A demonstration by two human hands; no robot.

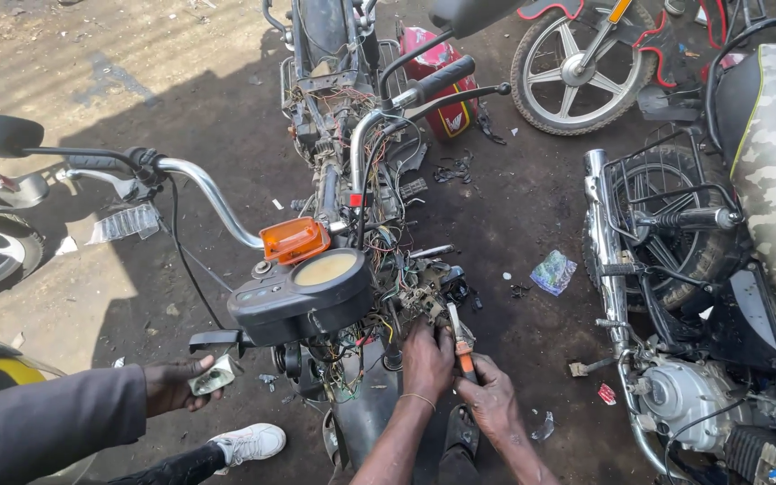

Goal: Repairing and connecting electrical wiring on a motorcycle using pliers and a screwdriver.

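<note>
My left hand pinches the tangled wiring under the instrument cluster; my right hand grips orange-handled pliers beside it.

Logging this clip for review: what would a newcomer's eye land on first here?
The stripped motorcycle in the centre, its tangled wiring bared behind the instrument cluster and orange indicator. Just below, the left hand presses into the wires while the right hand grips orange-handled pliers. At lower left, another person's hand holds a small part.
</note>
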